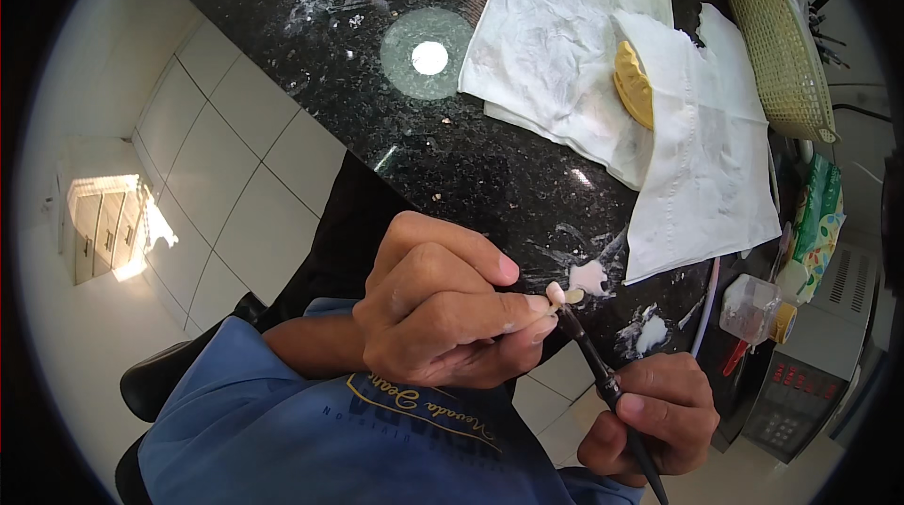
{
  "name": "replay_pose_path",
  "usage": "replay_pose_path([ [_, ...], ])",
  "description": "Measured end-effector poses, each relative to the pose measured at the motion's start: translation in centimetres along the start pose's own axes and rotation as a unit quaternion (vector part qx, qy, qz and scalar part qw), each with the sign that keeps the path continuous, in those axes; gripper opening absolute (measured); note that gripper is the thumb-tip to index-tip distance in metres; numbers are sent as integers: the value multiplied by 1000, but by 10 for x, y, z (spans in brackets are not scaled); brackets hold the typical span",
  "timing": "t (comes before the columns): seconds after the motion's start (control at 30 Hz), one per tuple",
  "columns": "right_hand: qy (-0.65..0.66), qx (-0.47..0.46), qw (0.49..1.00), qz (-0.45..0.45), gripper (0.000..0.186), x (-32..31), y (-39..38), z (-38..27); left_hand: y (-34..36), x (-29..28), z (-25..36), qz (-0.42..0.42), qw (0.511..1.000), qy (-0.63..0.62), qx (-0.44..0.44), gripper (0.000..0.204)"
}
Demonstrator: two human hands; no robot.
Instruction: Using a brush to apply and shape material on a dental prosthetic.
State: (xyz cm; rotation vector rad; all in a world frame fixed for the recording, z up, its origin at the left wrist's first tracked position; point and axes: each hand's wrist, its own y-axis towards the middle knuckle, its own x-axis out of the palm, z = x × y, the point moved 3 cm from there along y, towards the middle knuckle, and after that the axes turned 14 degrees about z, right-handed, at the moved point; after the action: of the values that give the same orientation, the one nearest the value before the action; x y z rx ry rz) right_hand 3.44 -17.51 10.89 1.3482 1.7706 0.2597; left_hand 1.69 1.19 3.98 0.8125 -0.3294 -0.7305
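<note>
The dark counter [424,166] spread toward one o'clock. The left hand [443,317], near six, was pinched closed at the fingertips; the right hand [669,406], between four and five, curled closed around a slim black tool [595,361], likely light and stiff, best held mid-shaft. At the left hand's three o'clock, its pinch held a tiny pale piece [556,294], probably nearly weightless and brittle, best gripped by its edges. Fingers hid part of it; the tool's tip was too small to make out.
</note>
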Motion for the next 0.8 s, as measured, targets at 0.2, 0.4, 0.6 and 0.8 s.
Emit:
replay_pose_path([
  [0.2,44,28,997,63,29,5,-3,-2,-1,1,-1,10,1000,-6,-2,17],
  [0.4,-132,47,988,67,20,-4,39,-3,4,0,2,27,999,-24,-20,19],
  [0.6,-349,-52,922,-162,33,-1,60,18,15,1,7,19,998,-19,-48,17],
  [0.8,-310,-140,938,-60,26,3,66,18,31,3,16,-35,997,-10,-70,17],
])
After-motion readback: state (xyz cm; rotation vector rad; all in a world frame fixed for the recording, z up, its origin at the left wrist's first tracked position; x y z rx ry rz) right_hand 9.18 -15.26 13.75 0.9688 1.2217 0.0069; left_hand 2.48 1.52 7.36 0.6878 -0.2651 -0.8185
